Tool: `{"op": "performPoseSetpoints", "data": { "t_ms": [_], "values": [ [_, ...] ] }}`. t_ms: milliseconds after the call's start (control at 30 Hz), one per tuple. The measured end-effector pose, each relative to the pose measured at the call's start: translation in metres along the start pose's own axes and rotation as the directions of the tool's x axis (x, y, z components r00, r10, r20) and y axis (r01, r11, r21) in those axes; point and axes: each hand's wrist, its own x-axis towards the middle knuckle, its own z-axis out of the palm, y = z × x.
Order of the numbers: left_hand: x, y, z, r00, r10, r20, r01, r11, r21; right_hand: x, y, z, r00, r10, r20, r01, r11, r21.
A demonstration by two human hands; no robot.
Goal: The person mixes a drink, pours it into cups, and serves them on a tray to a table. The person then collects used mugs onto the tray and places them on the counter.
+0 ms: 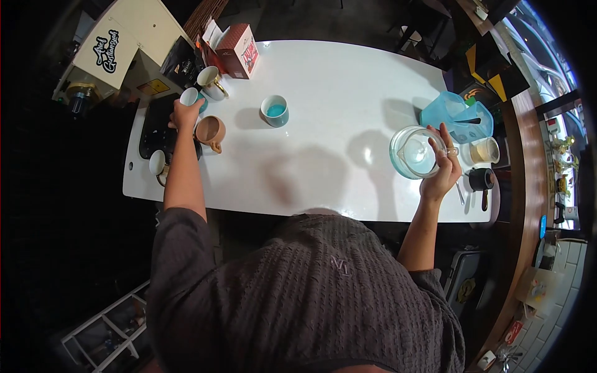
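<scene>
Left hand on a cup, right hand on a glass pot

The left hand is closed around the pale cup at the table's left end, between a white mug with a gold handle and a brown mug. The right hand grips the clear pot by its handle side, over the table's right part (whether its base touches the surface, I cannot tell). Just beyond the pot is a blue plastic container. A 2nd cup, blue inside, stands upright between the 2 hands, well apart from both. A red box stands behind the white mug.
</scene>
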Motion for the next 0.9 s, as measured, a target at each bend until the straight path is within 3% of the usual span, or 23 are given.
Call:
{"op": "performPoseSetpoints", "data": {
  "t_ms": [133, 200, 233, 267, 333, 467, 567, 700, 800, 900],
  "values": [
    [-0.016, 0.001, -0.01, 0.987, 0.044, -0.157, -0.079, 0.972, -0.219, 0.003, -0.005, 0.005, 0.999, 0.004, 0.041, -0.005, 1.0, 0.023],
    [-0.019, -0.001, -0.016, 0.915, 0.15, -0.374, -0.315, 0.844, -0.434, 0.007, -0.001, 0.009, 0.997, -0.023, 0.071, 0.021, 0.999, 0.037],
    [-0.04, 0.014, -0.037, 0.919, 0.139, -0.368, -0.337, 0.76, -0.556, 0.011, 0.0, 0.011, 0.997, -0.025, 0.08, 0.022, 0.999, 0.042],
    [-0.052, 0.02, -0.046, 0.918, 0.131, -0.374, -0.334, 0.762, -0.554, 0.015, 0.0, 0.014, 0.993, -0.048, 0.104, 0.045, 0.998, 0.037],
    [-0.074, 0.028, -0.06, 0.873, 0.221, -0.435, -0.487, 0.401, -0.776, 0.022, -0.001, 0.02, 0.988, -0.072, 0.134, 0.068, 0.997, 0.038],
    [-0.151, 0.046, -0.092, 0.834, 0.405, -0.374, -0.501, 0.271, -0.822, 0.033, -0.013, 0.042, 0.975, -0.096, 0.199, 0.089, 0.995, 0.043],
    [-0.215, 0.061, -0.106, 0.833, 0.503, -0.229, -0.359, 0.177, -0.916, 0.047, -0.033, 0.058, 0.932, -0.084, 0.352, 0.055, 0.994, 0.092],
    [-0.27, 0.078, -0.105, 0.793, 0.594, -0.135, -0.296, 0.181, -0.938, 0.068, -0.058, 0.08, 0.856, -0.209, 0.473, 0.148, 0.975, 0.165],
    [-0.301, 0.095, -0.107, 0.766, 0.643, 0.02, -0.107, 0.157, -0.982, 0.081, -0.076, 0.094, 0.8, -0.25, 0.546, 0.115, 0.956, 0.269],
    [-0.317, 0.104, -0.104, 0.722, 0.69, 0.052, -0.142, 0.221, -0.965, 0.091, -0.098, 0.106, 0.691, -0.331, 0.643, 0.206, 0.942, 0.263]
  ]
}}
